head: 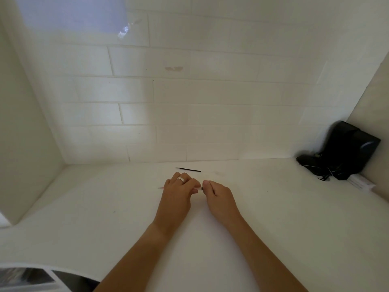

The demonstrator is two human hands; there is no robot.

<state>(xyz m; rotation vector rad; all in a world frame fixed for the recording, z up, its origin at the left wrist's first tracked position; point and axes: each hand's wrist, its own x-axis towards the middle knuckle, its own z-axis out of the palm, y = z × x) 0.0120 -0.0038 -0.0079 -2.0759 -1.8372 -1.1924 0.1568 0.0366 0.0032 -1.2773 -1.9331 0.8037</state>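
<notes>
Pinkish thin barrel (160, 187), likely a pen: left hand (179, 192) fingers curl round it, right hand (219, 197) pinches its dark end. Black rod (188, 169) lies on the counter (273, 207) at twelve o'clock, not yet fitted; assembly looks midway.
</notes>
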